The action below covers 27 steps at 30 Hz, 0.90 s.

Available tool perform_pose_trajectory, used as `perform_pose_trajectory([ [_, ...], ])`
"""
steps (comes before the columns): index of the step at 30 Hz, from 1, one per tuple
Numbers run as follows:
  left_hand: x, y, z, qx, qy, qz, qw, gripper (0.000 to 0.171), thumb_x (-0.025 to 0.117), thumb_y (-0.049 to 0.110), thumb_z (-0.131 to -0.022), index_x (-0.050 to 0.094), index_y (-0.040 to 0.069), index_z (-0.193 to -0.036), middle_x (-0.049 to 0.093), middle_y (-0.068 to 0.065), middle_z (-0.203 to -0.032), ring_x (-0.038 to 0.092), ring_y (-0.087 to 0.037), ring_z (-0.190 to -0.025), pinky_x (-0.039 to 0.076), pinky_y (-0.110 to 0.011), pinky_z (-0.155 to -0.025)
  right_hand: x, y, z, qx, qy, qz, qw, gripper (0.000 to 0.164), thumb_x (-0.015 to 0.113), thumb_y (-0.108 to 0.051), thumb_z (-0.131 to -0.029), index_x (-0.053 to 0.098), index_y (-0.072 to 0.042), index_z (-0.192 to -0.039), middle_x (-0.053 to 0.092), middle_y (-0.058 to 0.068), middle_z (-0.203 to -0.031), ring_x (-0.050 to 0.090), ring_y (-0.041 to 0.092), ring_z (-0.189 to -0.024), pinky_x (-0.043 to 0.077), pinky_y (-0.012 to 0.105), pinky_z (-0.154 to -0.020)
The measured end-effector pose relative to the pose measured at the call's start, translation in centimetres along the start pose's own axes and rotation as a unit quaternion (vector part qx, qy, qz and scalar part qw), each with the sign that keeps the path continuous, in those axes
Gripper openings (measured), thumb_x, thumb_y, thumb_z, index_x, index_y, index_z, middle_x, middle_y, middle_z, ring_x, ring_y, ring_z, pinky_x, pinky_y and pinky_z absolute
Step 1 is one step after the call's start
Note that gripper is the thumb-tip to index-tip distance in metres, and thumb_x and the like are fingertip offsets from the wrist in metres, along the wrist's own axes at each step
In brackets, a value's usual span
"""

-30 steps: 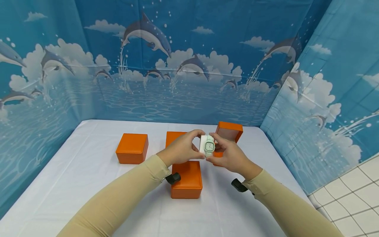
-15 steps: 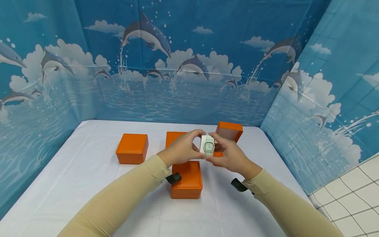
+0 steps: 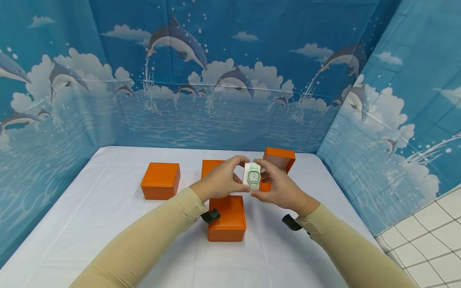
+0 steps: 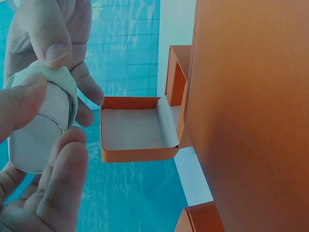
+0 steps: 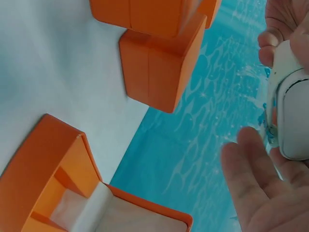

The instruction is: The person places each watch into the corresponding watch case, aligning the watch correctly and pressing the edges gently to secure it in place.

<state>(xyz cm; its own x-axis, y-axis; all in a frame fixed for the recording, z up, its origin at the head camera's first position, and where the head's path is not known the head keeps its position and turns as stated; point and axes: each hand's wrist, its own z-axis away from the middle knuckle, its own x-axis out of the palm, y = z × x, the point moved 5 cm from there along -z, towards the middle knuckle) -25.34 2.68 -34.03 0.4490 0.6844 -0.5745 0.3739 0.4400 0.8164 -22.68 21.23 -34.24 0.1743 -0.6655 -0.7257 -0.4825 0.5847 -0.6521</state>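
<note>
A pale green wristwatch with a squarish face is wrapped round a white cushion, held up between both hands in the head view. My left hand pinches its left side, thumb below and fingers above. From the right, my right hand grips the other side in the same way. Behind the right hand stands an orange watch box with its lid up and a pale lining; the hand hides part of it. The left wrist view shows fingers of both hands round the cushion and watch.
A closed orange box sits at the left on the white-covered table. Another closed box lies below the left wrist, with a further orange box partly hidden behind the left hand. A dolphin-print curtain borders the table.
The watch has turned slightly, its dial facing the head camera more squarely. Both hands keep their hold and have barely shifted. The boxes stay where they were.
</note>
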Motion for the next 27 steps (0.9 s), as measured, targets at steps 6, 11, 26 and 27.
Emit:
perform_pose_trajectory([
  [6, -0.05, 0.14, 0.04, -0.001, 0.002, -0.002, 1.0, 0.08, 0.088, 0.023, -0.088, 0.043, 0.024, -0.154, 0.053, 0.002, -0.147, 0.073, -0.006, -0.096, 0.062, -0.03, -0.083, -0.1, -0.11, 0.02, 0.0, 0.004, 0.009, 1.0, 0.09, 0.087, -0.017, -0.088, 0.035, -0.004, -0.16, 0.058, 0.013, -0.143, 0.065, 0.031, -0.119, 0.057, 0.053, -0.104],
  [11, 0.0, 0.15, 0.06, -0.003, 0.003, -0.005, 1.0, 0.08, 0.088, 0.023, -0.088, 0.044, 0.025, -0.154, 0.053, 0.002, -0.147, 0.073, -0.006, -0.096, 0.062, -0.03, -0.082, -0.07, -0.16, 0.07, 0.0, 0.008, 0.015, 1.0, 0.088, 0.087, -0.018, -0.089, 0.036, -0.006, -0.159, 0.059, 0.012, -0.141, 0.066, 0.027, -0.117, 0.059, 0.048, -0.102],
  [26, 0.09, 0.19, -0.05, 0.0, 0.005, 0.0, 1.0, 0.079, 0.088, 0.021, -0.088, 0.044, 0.023, -0.154, 0.054, 0.001, -0.146, 0.073, -0.007, -0.095, 0.062, -0.03, -0.082, 0.09, 0.02, 0.09, 0.016, 0.015, 0.022, 1.0, 0.09, 0.088, -0.021, -0.088, 0.036, -0.008, -0.16, 0.06, 0.011, -0.141, 0.067, 0.027, -0.115, 0.061, 0.045, -0.098],
  [27, 0.1, 0.13, -0.08, 0.0, 0.005, 0.001, 1.0, 0.079, 0.088, 0.021, -0.088, 0.044, 0.023, -0.154, 0.054, 0.001, -0.146, 0.073, -0.007, -0.095, 0.062, -0.03, -0.082, 0.1, 0.03, 0.1, 0.018, 0.015, 0.023, 0.999, 0.09, 0.088, -0.021, -0.088, 0.036, -0.009, -0.16, 0.06, 0.011, -0.141, 0.067, 0.027, -0.115, 0.061, 0.045, -0.097],
])
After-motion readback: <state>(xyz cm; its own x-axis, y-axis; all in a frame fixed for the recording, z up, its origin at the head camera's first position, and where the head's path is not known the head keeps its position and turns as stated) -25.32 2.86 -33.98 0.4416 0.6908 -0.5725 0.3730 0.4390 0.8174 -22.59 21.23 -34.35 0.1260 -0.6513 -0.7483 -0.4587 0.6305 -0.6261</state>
